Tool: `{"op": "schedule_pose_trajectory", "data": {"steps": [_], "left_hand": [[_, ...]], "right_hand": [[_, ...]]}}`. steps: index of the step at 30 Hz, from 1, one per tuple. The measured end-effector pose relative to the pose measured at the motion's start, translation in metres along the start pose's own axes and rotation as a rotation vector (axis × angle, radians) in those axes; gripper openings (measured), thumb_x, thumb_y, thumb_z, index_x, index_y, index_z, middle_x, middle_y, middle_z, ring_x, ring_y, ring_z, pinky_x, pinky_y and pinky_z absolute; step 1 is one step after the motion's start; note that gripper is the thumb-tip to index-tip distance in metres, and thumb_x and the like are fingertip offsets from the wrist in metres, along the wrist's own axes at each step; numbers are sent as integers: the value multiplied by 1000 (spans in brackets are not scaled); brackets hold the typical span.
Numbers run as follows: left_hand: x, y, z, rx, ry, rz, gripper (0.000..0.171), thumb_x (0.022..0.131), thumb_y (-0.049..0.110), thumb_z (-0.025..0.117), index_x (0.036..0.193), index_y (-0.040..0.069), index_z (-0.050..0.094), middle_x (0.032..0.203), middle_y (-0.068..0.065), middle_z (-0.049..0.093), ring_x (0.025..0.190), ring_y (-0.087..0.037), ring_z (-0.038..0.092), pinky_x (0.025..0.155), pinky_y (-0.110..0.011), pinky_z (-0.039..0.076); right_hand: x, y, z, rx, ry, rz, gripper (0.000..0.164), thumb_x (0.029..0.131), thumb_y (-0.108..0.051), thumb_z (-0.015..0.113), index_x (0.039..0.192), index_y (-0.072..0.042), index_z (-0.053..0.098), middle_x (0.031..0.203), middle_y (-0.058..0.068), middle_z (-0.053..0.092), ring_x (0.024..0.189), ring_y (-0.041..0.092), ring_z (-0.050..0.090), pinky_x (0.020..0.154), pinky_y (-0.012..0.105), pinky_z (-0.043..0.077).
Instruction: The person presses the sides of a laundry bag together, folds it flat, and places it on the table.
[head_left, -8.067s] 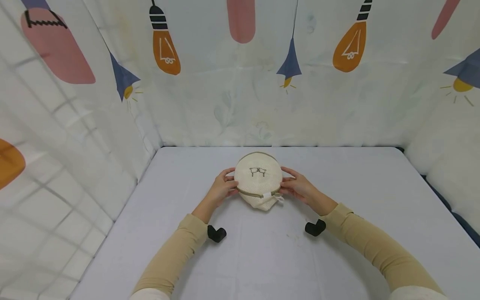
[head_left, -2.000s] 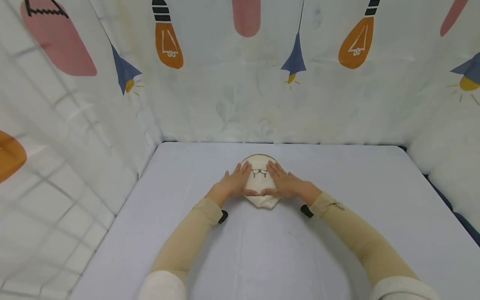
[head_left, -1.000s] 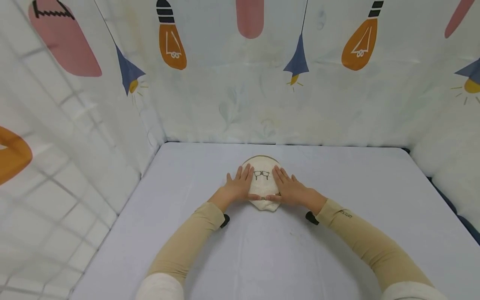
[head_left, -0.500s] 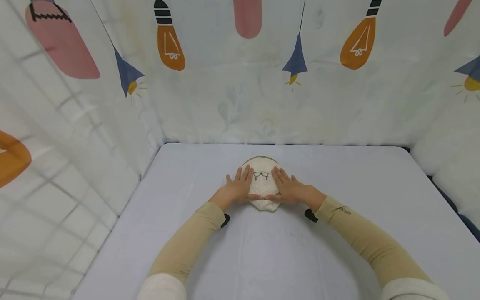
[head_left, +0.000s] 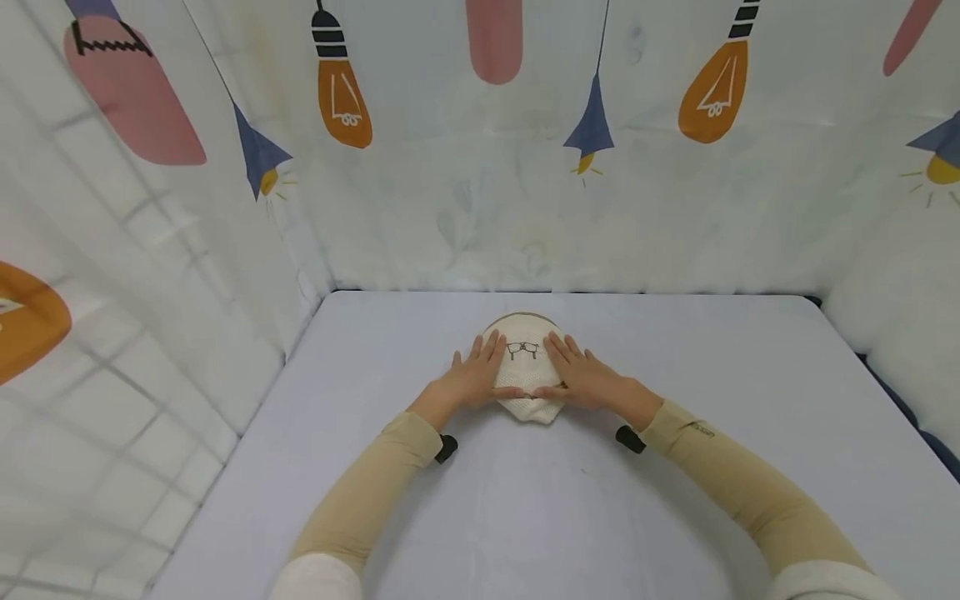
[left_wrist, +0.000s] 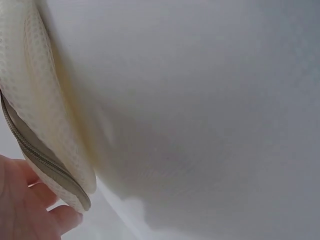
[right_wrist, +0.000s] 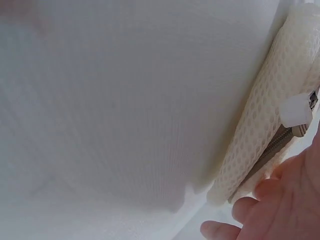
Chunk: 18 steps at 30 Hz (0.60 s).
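Note:
A round cream mesh laundry bag (head_left: 523, 372) with a small line drawing on top lies on the table. My left hand (head_left: 471, 379) rests flat on its left side, fingers straight, thumb stretched along the near edge. Mirroring it, my right hand (head_left: 588, 380) lies flat on the right side; the two thumbs nearly meet at the front. A closed brown zipper (left_wrist: 45, 160) runs round the bag's edge in the left wrist view. The right wrist view shows a white tab (right_wrist: 296, 110) by the zipper's end. Much of the bag's top is hidden under the hands.
The table (head_left: 540, 517) has a plain white cover. Behind it hangs a white curtain (head_left: 420, 208) printed with lamps and bulbs, also along the left side. Dark wrist-camera mounts (head_left: 630, 439) sit under the wrists.
Earlier the hands held the bag by its two sides, with the front zipper and a white loop showing. Since then they moved onto its top, and over the last second they barely shift.

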<state>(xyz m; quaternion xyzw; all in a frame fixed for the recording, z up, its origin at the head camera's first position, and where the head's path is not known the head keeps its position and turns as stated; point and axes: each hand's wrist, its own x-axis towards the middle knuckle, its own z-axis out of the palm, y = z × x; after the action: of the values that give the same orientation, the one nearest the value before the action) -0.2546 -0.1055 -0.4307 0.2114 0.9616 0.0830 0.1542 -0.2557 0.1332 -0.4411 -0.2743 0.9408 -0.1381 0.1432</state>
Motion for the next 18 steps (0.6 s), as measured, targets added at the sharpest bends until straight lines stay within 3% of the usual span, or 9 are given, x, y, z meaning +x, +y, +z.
{"op": "schedule_pose_trajectory", "data": {"steps": [14,18], "left_hand": [[-4,-11,-4,-41,33,55,89,103,60,49,165,9,10,171,-14,-2,155,-40,-1,119,-67,13],[-4,-13,-1,-29,81,59,81,105,54,49,165,10,16,171,-14,5,155,-40,3,118,-67,14]], "right_hand": [[-8,-1,-10,-20,45,-29,89,104,-52,53,163,-1,12,168,24,5,152,49,4,117,68,16],[-9,-1,-11,-64,60,-30,87,104,-52,53,163,-1,14,168,25,6,152,49,4,117,68,16]]}}
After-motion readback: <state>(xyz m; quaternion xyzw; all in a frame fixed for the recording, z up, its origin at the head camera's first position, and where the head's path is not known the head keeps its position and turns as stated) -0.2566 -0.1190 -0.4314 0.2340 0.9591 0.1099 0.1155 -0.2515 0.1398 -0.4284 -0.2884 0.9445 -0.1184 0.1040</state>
